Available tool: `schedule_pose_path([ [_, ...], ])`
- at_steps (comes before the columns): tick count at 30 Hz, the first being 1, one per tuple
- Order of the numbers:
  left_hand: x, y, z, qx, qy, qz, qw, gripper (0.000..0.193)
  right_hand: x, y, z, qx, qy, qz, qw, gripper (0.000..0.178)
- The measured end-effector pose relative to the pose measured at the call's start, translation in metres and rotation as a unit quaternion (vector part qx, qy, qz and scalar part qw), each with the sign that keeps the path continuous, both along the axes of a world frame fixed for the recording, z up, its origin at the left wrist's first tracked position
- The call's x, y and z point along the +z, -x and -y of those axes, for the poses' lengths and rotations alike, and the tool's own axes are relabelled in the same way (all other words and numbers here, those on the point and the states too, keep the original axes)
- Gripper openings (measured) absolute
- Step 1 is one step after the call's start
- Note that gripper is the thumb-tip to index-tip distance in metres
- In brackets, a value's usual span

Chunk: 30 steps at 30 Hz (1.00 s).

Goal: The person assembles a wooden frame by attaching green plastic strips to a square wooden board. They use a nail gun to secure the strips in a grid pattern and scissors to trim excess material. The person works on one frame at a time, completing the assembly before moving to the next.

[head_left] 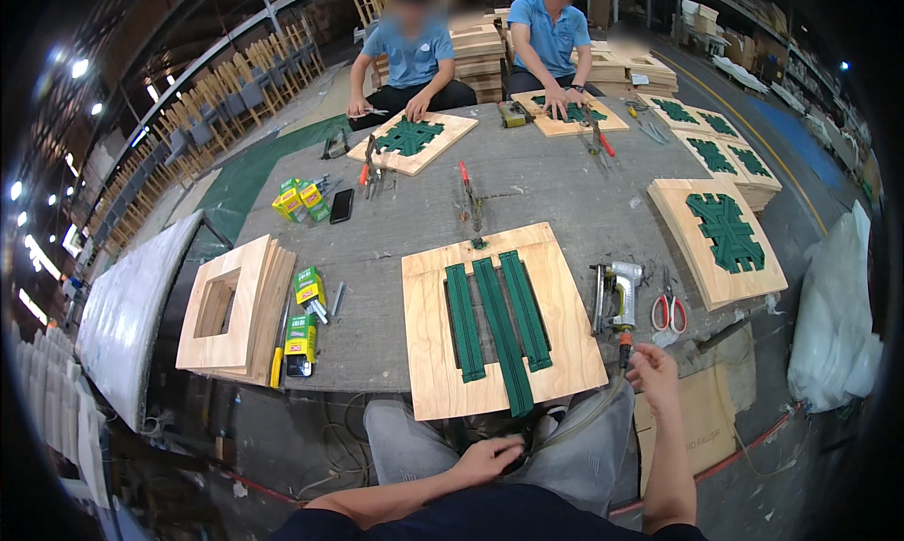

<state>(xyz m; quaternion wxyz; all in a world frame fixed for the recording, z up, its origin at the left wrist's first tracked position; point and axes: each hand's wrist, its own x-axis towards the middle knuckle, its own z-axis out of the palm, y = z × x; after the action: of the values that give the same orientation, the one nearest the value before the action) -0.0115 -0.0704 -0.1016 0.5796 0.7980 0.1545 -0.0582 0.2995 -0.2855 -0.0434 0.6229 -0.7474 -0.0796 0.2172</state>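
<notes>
In front of me lies a square wooden panel (574, 353) with a square opening. Three green webbing straps (496, 320) run side by side across that opening; the middle one hangs past the near edge. Low over my lap, my left hand (488, 458) has its fingers curled by something dark that I cannot make out. My right hand (652, 379) is raised off the panel's near right corner, fingers bent together beside the orange hose fitting (625, 339) of a staple gun (621, 294). Whether it touches the hose is unclear. Red-handled scissors (669, 310) lie right of the gun.
Stacked wooden frames (252, 320) and green-yellow boxes (301, 339) stand on the table at left. A phone (342, 206) lies farther back. Panels with woven green straps (723, 235) are piled at right. Across the table two people work on panels (412, 138).
</notes>
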Motion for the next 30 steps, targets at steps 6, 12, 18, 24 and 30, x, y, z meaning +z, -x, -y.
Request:
schedule_pose_path([
  [6,-0.028,-0.045,-0.009,0.179,0.013,0.006,0.984,0.068,-0.007,0.047,-0.031,0.067,-0.037,-0.009,0.997,0.028],
  [12,-0.027,-0.052,-0.008,0.113,0.119,-0.018,0.986,0.039,0.008,0.067,-0.044,0.142,-0.002,-0.006,0.99,0.029],
  [18,0.016,-0.029,-0.001,-0.025,0.348,0.0,0.937,0.046,-0.011,0.1,-0.076,0.193,-0.042,-0.268,0.943,0.044],
  [24,0.023,-0.003,0.009,-0.168,0.358,-0.043,0.917,0.048,-0.012,0.119,-0.159,0.247,-0.201,-0.482,0.816,0.056],
  [30,0.044,-0.007,0.006,-0.221,0.188,-0.11,0.951,0.05,-0.045,0.106,-0.171,0.228,-0.2,-0.49,0.817,0.035],
])
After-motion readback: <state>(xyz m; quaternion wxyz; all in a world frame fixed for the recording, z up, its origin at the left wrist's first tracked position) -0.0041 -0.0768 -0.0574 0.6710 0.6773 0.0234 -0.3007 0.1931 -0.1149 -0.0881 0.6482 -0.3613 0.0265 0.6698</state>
